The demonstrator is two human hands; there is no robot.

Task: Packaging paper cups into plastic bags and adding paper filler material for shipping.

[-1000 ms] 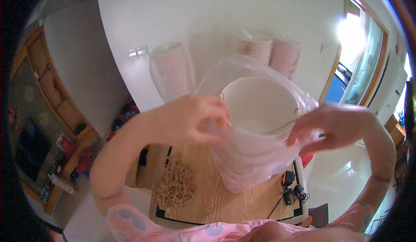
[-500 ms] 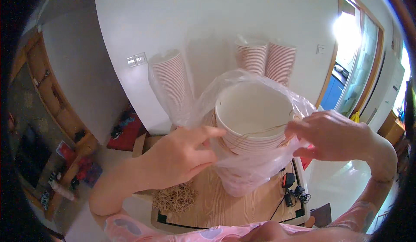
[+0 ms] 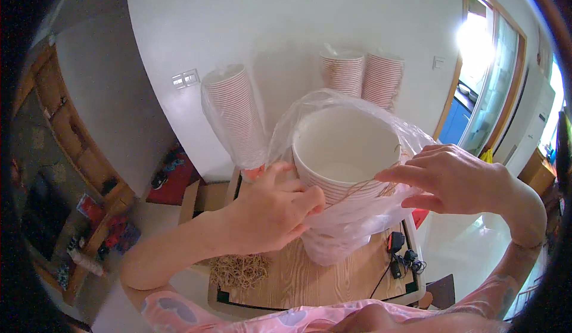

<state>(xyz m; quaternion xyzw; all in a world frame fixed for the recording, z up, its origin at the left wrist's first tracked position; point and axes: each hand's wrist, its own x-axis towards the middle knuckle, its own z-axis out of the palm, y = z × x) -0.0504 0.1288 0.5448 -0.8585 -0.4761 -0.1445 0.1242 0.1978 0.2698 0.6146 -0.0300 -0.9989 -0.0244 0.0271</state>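
Moved since half a second ago: left hand [image 3: 277, 211] has shifted right and closer in against the large nested stack of round white bowls with pale red-striped outer edges [image 3: 345, 148]; the thin tan straw-like strands [image 3: 354, 191] now cross lower on its front, and right hand [image 3: 450, 181] has shifted a little to the left.
Far left: brown wooden shelving [image 3: 68, 124] along a dim wall, then a red floor mat [image 3: 173, 181] with dark shoes on it.
White wall: a pale rectangular switch plate [image 3: 186, 78]; beside it, a tall, tilted stack of white bowls with red-striped edges in clear plastic [image 3: 235, 112].
Bench: light wood-grain top with a dark inset edge [image 3: 316, 282]; an open brown cardboard box [image 3: 205, 196] beyond its left side, and a tangled heap of tan strands [image 3: 241, 270] near its left edge.
Left hand: fingers bent at the left front of the large stack; whether they grip anything, I cannot tell.
Large stack: mouth up, above the middle of the bench, with a crumpled clear plastic bag [image 3: 333, 243] around it.
Behind it: two more red-striped bowl stacks [image 3: 342, 74] [image 3: 383, 80], side by side.
Black adapters with cable [image 3: 398, 267]: on the bench's right side.
Right hand: fingertips at the strands by the right front rim, thumb lower, near the bag; I cannot tell whether it pinches them.
Far right: a wood-framed glass sliding door [image 3: 494, 95], brightly lit.
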